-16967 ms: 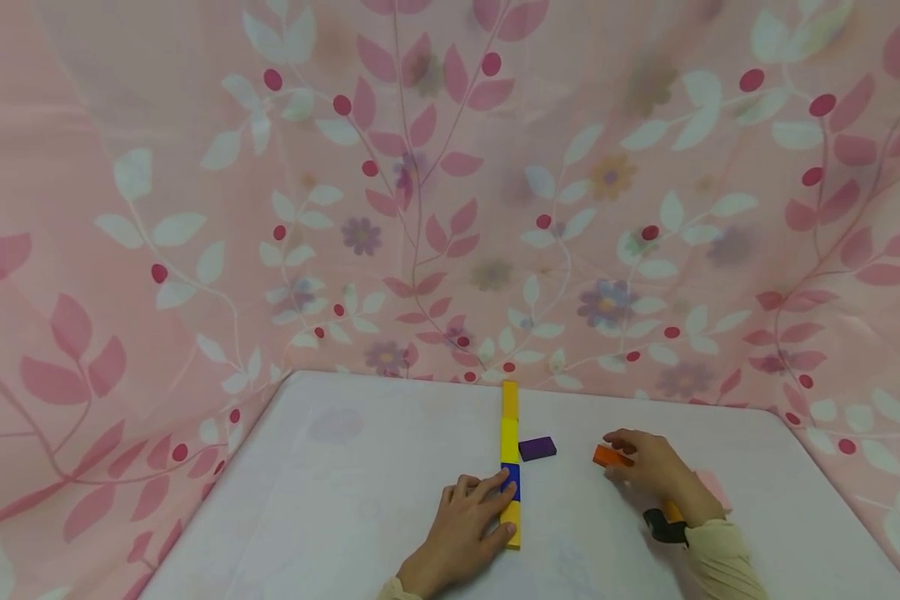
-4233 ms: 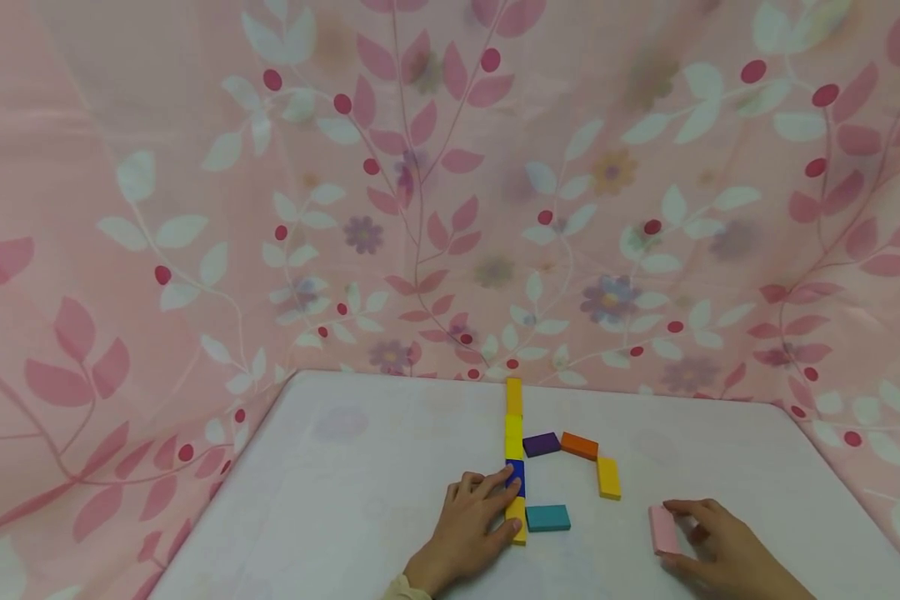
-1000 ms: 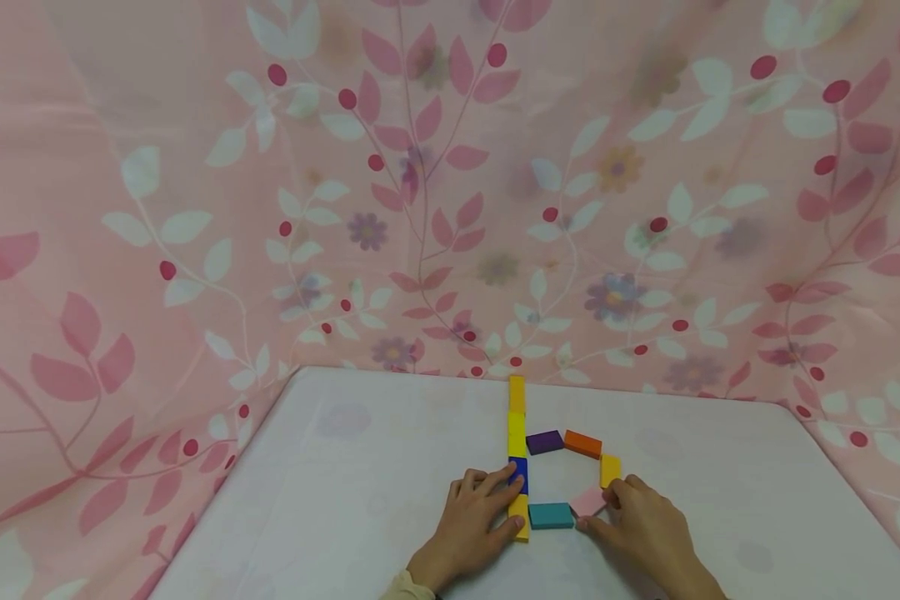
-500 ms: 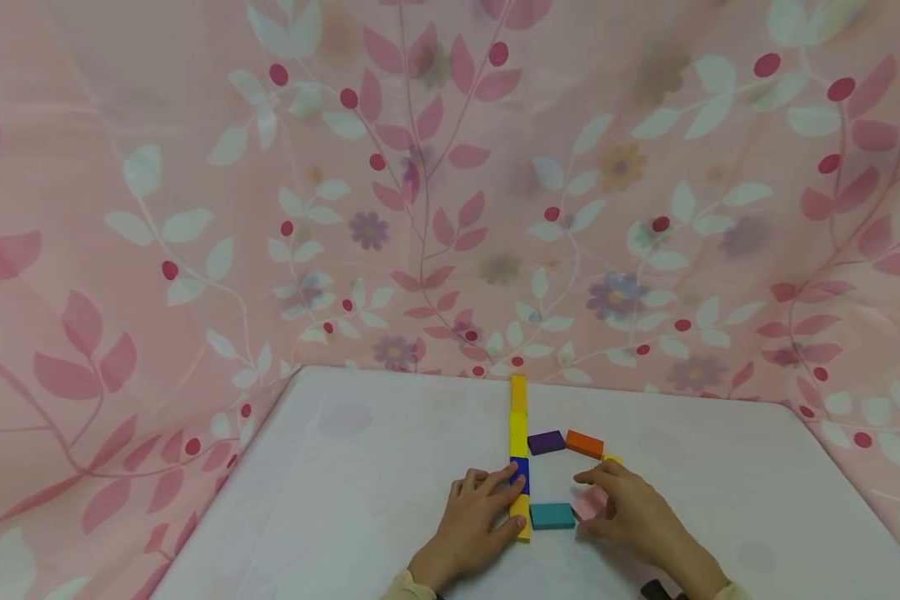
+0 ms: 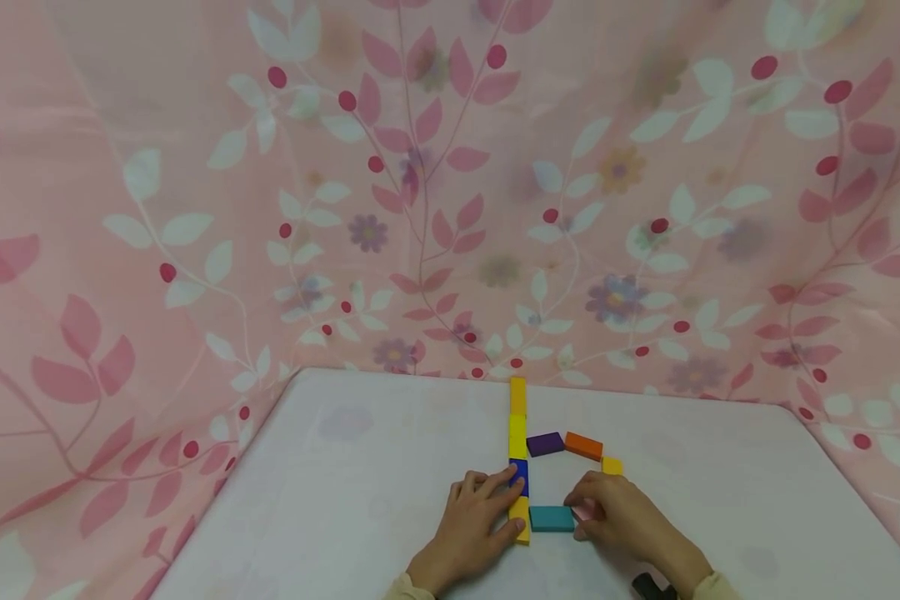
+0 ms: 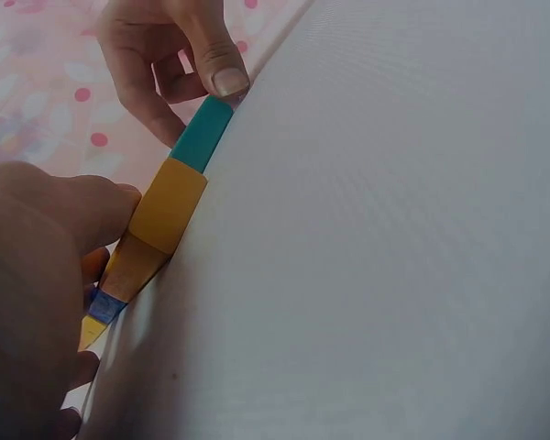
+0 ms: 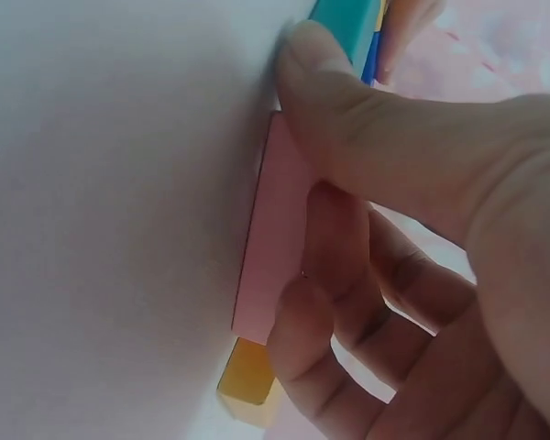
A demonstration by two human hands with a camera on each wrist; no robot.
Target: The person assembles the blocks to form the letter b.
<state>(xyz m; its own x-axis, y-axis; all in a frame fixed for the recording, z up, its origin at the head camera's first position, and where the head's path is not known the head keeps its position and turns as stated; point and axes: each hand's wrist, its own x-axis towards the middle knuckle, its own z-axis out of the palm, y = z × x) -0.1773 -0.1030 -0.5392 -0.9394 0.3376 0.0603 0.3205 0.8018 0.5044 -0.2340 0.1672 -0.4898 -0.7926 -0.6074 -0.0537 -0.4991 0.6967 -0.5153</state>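
Observation:
My left hand rests on the column of blocks, fingertips on the blue block and thumb at the near yellow block. My right hand pinches the pink block where its end meets the teal block; in the head view the hand covers most of the pink one. The teal block runs from the column's near end to the pink block. From the column, a purple block, an orange block and a partly hidden yellow block curve round towards the pink one.
An amber block and a bright yellow block continue the column to the table's back edge. The white table stands before a pink floral curtain. A black wrist device sits under the right wrist.
The orange, yellow, teal and pink blocks have come, one after another, into a curve beside the column. Lately my right fingers loosened and closed in again at the pink-teal joint. The left hand stayed.

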